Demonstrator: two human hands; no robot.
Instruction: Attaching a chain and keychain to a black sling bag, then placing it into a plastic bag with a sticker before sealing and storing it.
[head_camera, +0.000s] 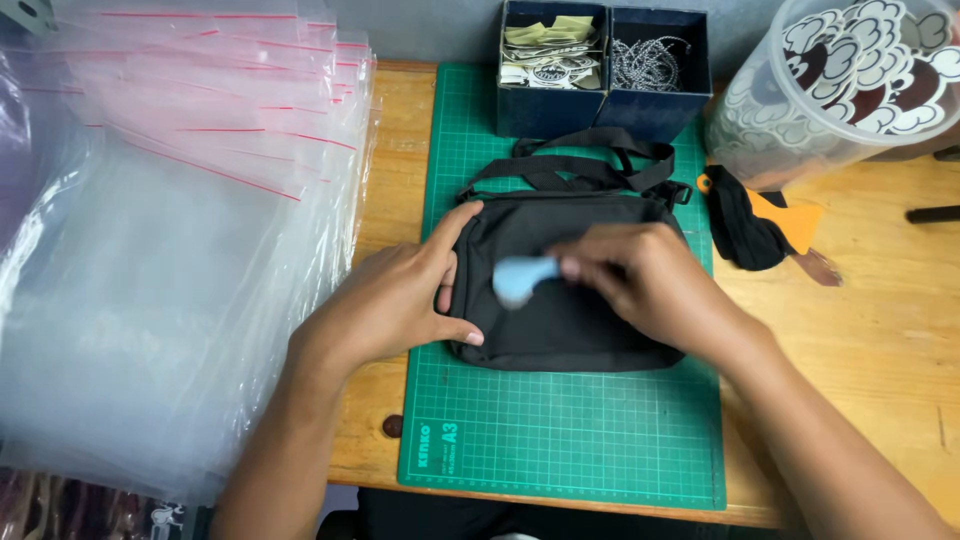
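Note:
A black fabric shoulder bag (570, 320) lies flat on a green cutting mat (560, 430), its strap (590, 165) folded behind it. My left hand (400, 300) presses on the bag's left edge, thumb under the side and fingers spread over the corner. My right hand (640, 280) rests on top of the bag and grips a small light blue tool (520, 280), which looks blurred and touches the fabric.
A thick stack of clear zip bags with red strips (170, 220) covers the left. Two dark blue boxes (600, 110) at the back hold tags and cords. A clear tub (830, 90) and a black and orange cloth item (760, 225) sit at right on the wooden table (880, 340).

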